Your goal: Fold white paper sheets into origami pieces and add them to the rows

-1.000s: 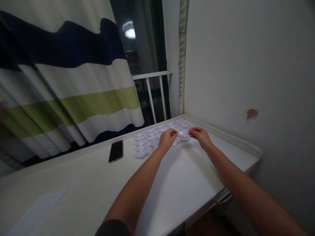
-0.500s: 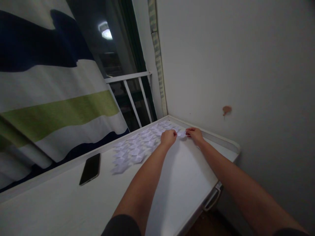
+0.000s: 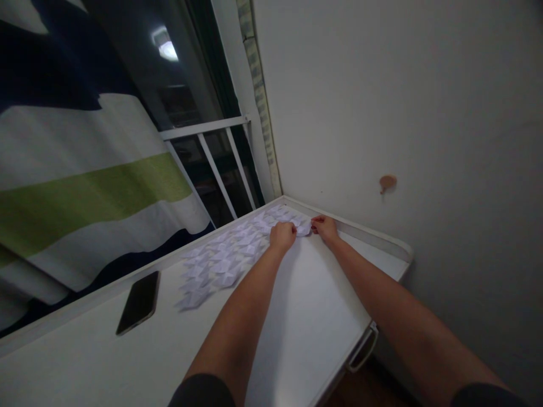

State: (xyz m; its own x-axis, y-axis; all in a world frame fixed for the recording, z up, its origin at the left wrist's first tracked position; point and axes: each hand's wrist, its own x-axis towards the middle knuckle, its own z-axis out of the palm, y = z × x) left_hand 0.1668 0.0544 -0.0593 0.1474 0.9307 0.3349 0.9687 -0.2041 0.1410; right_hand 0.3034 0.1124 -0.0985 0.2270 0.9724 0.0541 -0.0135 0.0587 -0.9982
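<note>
A small white folded paper piece [image 3: 304,228] is between my two hands near the far corner of the desk. My left hand [image 3: 283,235] is closed at its left end, fingers curled and pressed together. My right hand [image 3: 325,228] pinches the right end with thumb and fingertips. Several similar folded paper pieces [image 3: 227,264] lie in close rows on the white desktop [image 3: 314,316], left of my hands and reaching back to the corner. My left hand and forearm hide some of them.
A dark phone [image 3: 139,302] lies left of the paper rows. A low raised rim [image 3: 373,241] runs along the desk's wall side. Behind stand a striped curtain [image 3: 102,175] and a white window railing [image 3: 207,129]. A handle [image 3: 362,350] sticks out below the right edge.
My view has turned slightly, so the phone, papers and curtain appear further left. Both hands remain at the same paper piece, close to the same spot on the desk.
</note>
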